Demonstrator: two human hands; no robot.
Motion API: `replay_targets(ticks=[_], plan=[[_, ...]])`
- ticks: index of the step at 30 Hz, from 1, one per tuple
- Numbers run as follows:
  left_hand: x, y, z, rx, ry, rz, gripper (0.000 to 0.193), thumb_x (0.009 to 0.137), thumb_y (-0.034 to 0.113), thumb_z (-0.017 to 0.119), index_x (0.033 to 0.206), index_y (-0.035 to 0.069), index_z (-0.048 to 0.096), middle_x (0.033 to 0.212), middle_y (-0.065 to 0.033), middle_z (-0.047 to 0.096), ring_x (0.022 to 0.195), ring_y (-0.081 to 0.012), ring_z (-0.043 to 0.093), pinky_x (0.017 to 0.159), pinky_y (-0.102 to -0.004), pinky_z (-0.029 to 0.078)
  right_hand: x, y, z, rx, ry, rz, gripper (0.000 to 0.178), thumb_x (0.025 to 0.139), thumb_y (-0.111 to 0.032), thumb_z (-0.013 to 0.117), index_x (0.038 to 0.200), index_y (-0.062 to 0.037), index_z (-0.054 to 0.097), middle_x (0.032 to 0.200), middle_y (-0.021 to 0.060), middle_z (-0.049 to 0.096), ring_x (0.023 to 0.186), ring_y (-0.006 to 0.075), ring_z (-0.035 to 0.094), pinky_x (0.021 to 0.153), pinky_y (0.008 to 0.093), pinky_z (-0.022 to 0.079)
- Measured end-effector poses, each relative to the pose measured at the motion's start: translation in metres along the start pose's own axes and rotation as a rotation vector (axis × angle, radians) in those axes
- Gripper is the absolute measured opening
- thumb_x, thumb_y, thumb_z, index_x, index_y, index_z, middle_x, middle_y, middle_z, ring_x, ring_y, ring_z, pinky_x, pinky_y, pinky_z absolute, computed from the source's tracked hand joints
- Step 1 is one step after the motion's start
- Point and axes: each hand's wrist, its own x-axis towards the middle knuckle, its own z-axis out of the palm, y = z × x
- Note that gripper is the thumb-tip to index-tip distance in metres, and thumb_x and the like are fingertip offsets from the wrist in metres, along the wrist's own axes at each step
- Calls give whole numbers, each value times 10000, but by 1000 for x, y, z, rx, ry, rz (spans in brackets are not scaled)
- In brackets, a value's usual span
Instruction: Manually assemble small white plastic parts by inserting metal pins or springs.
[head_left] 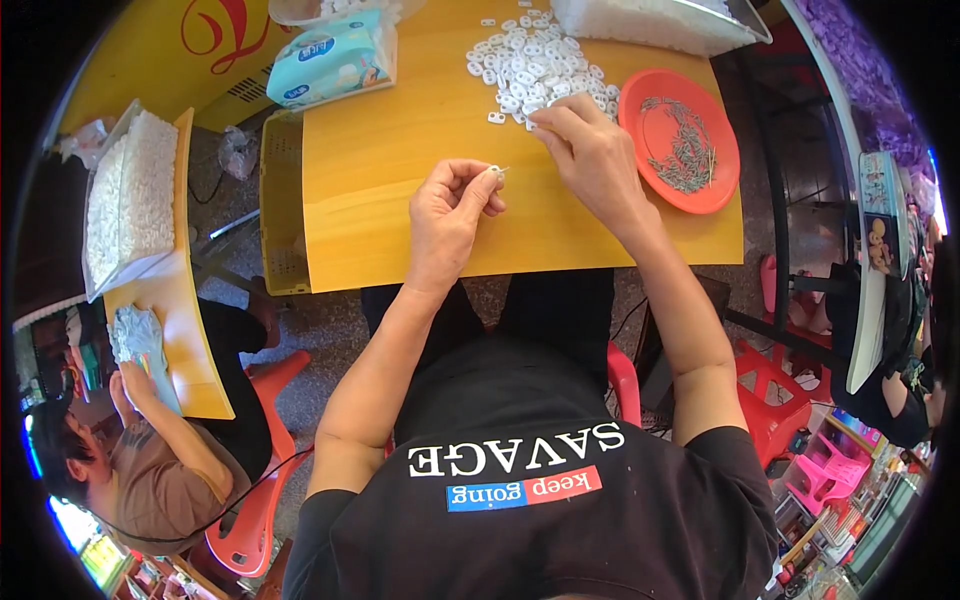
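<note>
My left hand (452,208) is closed in a pinch above the middle of the yellow table (370,190). Between its thumb and forefinger sits a small white plastic piece (496,172) with a thin metal pin sticking out to the right. My right hand (592,160) reaches to the near edge of a pile of white oval two-holed plastic pieces (525,68). Its thumb and forefinger close on one white piece (532,125) there, partly hidden by the fingertips. Right of that hand, a round red plate (722,130) holds many small metal pins (685,150).
A blue tissue pack (330,62) lies at the far left of the table. A clear bin of white pieces (660,25) stands at the far right. At a side table on the left, a person (150,460) sits near another full bin (135,195). Red stools (770,395) stand at the right.
</note>
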Motion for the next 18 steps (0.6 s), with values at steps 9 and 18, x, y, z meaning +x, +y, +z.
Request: replay_targets(ticks=[9, 18], plan=[[2, -2, -4, -29, -15, 0, 100, 946, 69, 612, 982, -22, 590, 854, -59, 637, 714, -96, 612, 663, -226, 511, 10, 17, 11, -255, -53, -120, 78, 825, -102, 669, 903, -96, 678, 955, 47, 626, 826, 253, 648, 647, 367, 533], [0, -5, -9, -89, -9, 38, 102, 949, 71, 608, 994, -18, 585, 875, -69, 652, 732, -106, 627, 685, -231, 518, -1, 9, 3, -93, -54, -176, 78, 846, -142, 670, 885, -76, 655, 844, 48, 625, 786, 243, 645, 631, 362, 533]])
